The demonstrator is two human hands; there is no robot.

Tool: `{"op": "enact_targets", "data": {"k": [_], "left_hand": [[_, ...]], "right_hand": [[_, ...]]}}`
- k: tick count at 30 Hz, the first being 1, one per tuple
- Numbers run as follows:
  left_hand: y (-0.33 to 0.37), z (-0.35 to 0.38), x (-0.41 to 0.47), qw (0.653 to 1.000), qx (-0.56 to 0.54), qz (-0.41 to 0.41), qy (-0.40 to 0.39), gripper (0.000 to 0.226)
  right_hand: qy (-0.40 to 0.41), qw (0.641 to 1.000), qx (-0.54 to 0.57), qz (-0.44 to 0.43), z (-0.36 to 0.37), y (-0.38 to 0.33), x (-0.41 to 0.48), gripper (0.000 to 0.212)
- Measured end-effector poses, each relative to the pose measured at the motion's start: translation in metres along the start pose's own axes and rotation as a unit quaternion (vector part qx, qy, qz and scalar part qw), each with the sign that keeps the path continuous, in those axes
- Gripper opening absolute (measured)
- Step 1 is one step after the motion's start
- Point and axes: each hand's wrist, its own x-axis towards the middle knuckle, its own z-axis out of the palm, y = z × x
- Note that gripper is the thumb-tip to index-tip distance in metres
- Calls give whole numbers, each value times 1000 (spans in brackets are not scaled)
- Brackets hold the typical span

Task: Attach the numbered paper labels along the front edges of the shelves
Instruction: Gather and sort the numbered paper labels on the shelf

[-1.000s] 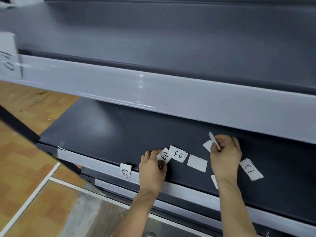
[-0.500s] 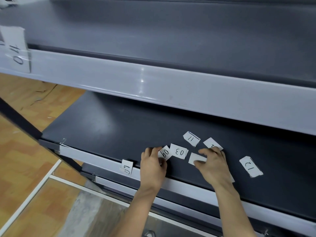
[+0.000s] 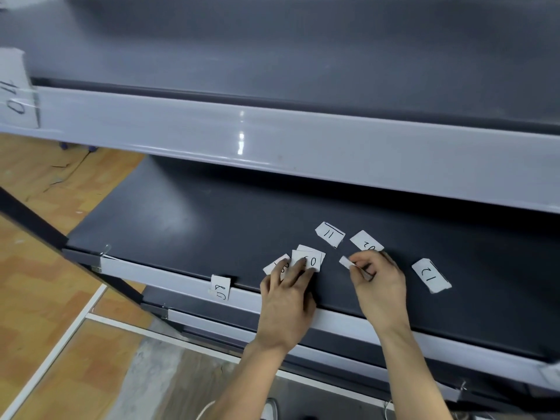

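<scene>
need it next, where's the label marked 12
In the head view, the label marked 12 lies loose on the dark lower shelf, just right of the right hand.

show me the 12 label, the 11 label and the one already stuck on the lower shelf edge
12 label (image 3: 431, 275), head view, middle of the paper, on the digits.
11 label (image 3: 329, 234), head view, centre of the paper.
08 label (image 3: 222, 287), head view, middle of the paper, on the digits.
</scene>
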Motion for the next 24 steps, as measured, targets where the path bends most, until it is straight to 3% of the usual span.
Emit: {"op": "enact_targets", "data": {"k": [7, 11, 15, 19, 24], "left_hand": [[-2, -5, -16, 997, -37, -43, 53, 32], [-2, -4, -20, 996, -56, -55, 50, 34], [-7, -11, -19, 989, -85, -78, 89, 38], [-22, -20, -15, 982, -89, -124, 108, 32], [-27, -23, -8, 990, -46, -120, 63, 32]], "right_hand": [[-92, 985, -119, -81, 17, 14, -32, 21], [-106, 990, -74, -52, 9, 10, -26, 18], [-41, 999, -2, 14, -1, 7, -12, 25], [-46, 998, -17, 44, 2, 9, -1, 29], [-123, 989, -48, -66, 26, -2, 0, 38]]}}
